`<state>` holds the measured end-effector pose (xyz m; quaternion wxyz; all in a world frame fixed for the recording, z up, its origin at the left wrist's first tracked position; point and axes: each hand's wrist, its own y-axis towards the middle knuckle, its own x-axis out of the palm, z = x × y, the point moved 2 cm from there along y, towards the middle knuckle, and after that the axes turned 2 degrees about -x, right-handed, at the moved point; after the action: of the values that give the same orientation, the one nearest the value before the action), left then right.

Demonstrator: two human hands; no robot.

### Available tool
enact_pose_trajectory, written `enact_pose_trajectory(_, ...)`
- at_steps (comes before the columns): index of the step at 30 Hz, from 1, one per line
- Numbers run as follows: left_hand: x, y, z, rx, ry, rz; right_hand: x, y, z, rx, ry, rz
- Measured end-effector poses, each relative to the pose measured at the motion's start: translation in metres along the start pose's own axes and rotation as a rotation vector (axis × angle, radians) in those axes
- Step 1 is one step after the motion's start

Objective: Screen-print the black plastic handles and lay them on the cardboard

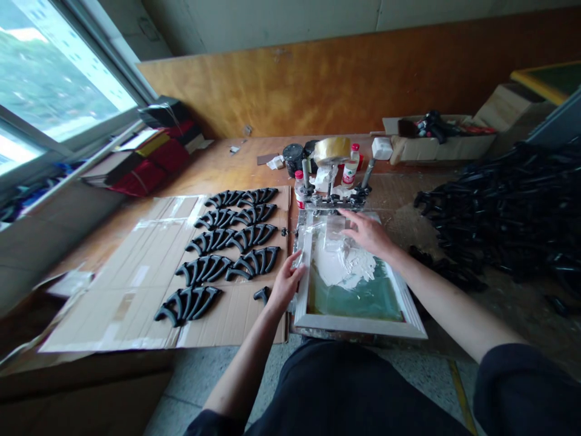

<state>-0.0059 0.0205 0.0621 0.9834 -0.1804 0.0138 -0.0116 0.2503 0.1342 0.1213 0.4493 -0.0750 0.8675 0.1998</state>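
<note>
A screen-printing frame with a green mesh lies in front of me, hinged to a metal clamp at its far end. Thick white ink is spread over the mesh's upper half. My right hand reaches over the ink with fingers stretched apart, close to a pale, translucent squeegee-like piece; whether they touch is unclear. Beside the frame's left edge is my left hand, its fingers extended and apart, holding nothing visible. A single black curved handle-like part lies just left of that wrist.
Rows of similar black parts lie on flattened cardboard at left. A large black heap covers the right side. Behind the clamp stand red-capped bottles, a tape roll and a dark tub. An open carton sits farther back.
</note>
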Motion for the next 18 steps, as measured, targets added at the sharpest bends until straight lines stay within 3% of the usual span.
enact_pose_trajectory(4,0.007,-0.003,0.057,0.129,-0.175,0.048,-0.051,-0.010,0.072,0.307,0.106,0.247)
enact_pose_trajectory(6,0.013,0.003,0.087,0.231,-0.251,0.077,-0.057,-0.028,0.099,0.416,0.093,0.318)
enact_pose_trajectory(9,0.020,0.016,0.124,0.339,-0.306,0.076,-0.023,-0.058,0.103,0.425,0.090,0.216)
enact_pose_trajectory(11,0.024,0.023,0.133,0.355,-0.309,0.076,0.016,-0.075,0.083,0.302,0.045,0.062)
enact_pose_trajectory(14,0.032,0.020,0.108,0.282,-0.353,0.135,0.064,-0.091,0.043,0.112,-0.152,-0.155)
enact_pose_trajectory(16,0.046,0.009,0.068,0.052,-0.337,0.058,0.078,-0.096,0.018,0.141,-0.249,-0.226)
enact_pose_trajectory(18,0.066,-0.008,0.024,-0.244,-0.287,-0.132,0.081,-0.100,-0.006,0.212,-0.257,-0.237)
